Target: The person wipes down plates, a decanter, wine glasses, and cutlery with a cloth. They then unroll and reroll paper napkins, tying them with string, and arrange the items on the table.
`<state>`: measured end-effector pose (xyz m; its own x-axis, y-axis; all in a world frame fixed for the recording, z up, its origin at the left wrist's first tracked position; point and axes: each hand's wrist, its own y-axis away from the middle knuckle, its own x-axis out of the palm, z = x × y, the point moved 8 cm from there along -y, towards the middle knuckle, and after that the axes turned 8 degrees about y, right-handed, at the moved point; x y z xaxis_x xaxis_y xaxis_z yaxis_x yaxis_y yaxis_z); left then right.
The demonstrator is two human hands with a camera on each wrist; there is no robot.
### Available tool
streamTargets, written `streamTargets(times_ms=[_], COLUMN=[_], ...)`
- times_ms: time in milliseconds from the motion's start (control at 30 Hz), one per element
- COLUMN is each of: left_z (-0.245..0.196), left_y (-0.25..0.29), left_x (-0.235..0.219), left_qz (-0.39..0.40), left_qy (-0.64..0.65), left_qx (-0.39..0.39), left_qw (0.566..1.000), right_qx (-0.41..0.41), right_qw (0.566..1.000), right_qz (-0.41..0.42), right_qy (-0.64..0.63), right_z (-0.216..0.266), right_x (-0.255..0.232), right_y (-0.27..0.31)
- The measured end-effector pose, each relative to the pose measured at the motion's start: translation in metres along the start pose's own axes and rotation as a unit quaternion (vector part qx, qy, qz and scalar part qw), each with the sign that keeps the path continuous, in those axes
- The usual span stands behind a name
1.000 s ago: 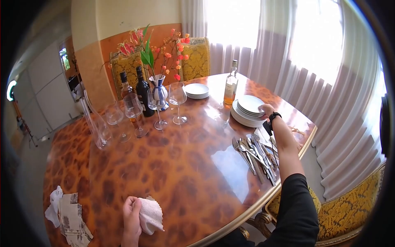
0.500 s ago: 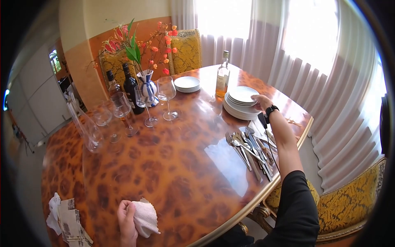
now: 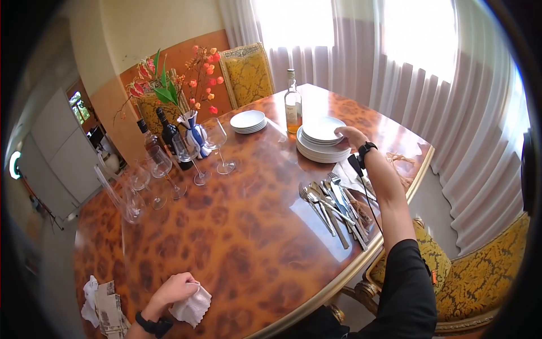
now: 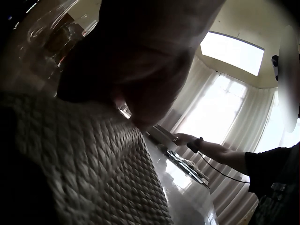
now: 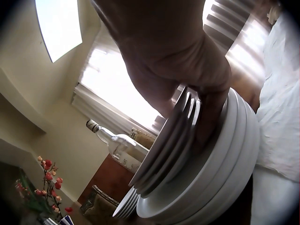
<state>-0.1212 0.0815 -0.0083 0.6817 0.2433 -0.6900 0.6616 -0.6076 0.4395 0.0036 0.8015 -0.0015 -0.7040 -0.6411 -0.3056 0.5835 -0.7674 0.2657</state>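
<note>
Fingers (image 5: 208,119) of right hand (image 3: 352,136) pinch the edge of small plates (image 3: 323,127), stacked over larger plates (image 3: 322,153), right of centre in head view. Left hand (image 3: 176,287) grips white cloth (image 3: 193,306), lower left. Bottle (image 3: 293,110) just behind plates, upper centre; cutlery (image 3: 334,208) below them; vase (image 3: 193,137) upper left.
</note>
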Motion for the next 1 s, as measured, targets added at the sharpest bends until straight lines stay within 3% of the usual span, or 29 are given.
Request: streamTargets(times_ms=[67, 133, 200, 300, 367, 400, 500, 533, 600, 700, 733, 833, 933, 1000], left_z=[-0.026, -0.054, -0.094, -0.157, -0.206, -0.252, -0.349, -0.375, -0.411, -0.44, -0.441, -0.451, -0.447, -0.445], left_y=[0.007, 0.002, -0.014, -0.095, -0.188, -0.193, -0.274, -0.295, -0.34, -0.396, -0.417, -0.423, -0.424, -0.432], left_x=[-0.031, -0.067, -0.088, -0.088, -0.065, -0.048, 0.008, 0.025, 0.056, 0.088, 0.094, 0.104, 0.093, 0.096], left_qz=[-0.004, -0.143, -0.195, -0.097, 0.005, 0.004, 0.077, 0.099, 0.099, 0.096, 0.055, 0.048, -0.021, 0.022], left_qy=[-0.208, -0.308, -0.341, -0.14, 0.063, 0.114, 0.255, 0.29, 0.359, 0.366, 0.343, 0.33, 0.304, 0.289], left_qx=[-0.029, 0.057, 0.103, 0.172, 0.231, 0.195, 0.24, 0.262, 0.243, 0.223, 0.191, 0.186, 0.165, 0.159], left_qw=[0.978, 0.939, 0.914, 0.97, 0.971, 0.974, 0.934, 0.915, 0.896, 0.898, 0.918, 0.924, 0.938, 0.944], right_qx=[0.022, -0.003, 0.0, -0.043, -0.033, -0.03, 0.015, -0.017, 0.002, -0.002, 0.002, -0.02, -0.01, -0.02], right_qw=[1.0, 0.998, 0.997, 0.993, 0.993, 0.992, 0.997, 0.99, 0.994, 0.997, 0.997, 0.998, 0.999, 0.997], right_qz=[0.011, 0.03, 0.035, 0.049, 0.069, 0.075, 0.055, 0.072, 0.073, 0.072, 0.065, 0.047, 0.046, 0.071], right_qy=[-0.008, -0.057, -0.067, -0.094, -0.093, -0.094, -0.057, -0.12, -0.085, -0.032, -0.029, -0.03, -0.018, -0.024], right_z=[-0.012, -0.019, -0.016, -0.011, -0.012, -0.013, -0.01, -0.013, -0.023, -0.016, -0.019, -0.006, -0.007, -0.006], right_x=[-0.003, -0.004, -0.002, -0.001, 0.0, 0.0, -0.004, -0.001, -0.005, -0.007, -0.007, -0.01, -0.008, -0.006], right_y=[-0.012, -0.035, -0.027, -0.025, -0.024, -0.021, 0.003, -0.015, -0.037, -0.019, -0.03, -0.01, -0.006, -0.006])
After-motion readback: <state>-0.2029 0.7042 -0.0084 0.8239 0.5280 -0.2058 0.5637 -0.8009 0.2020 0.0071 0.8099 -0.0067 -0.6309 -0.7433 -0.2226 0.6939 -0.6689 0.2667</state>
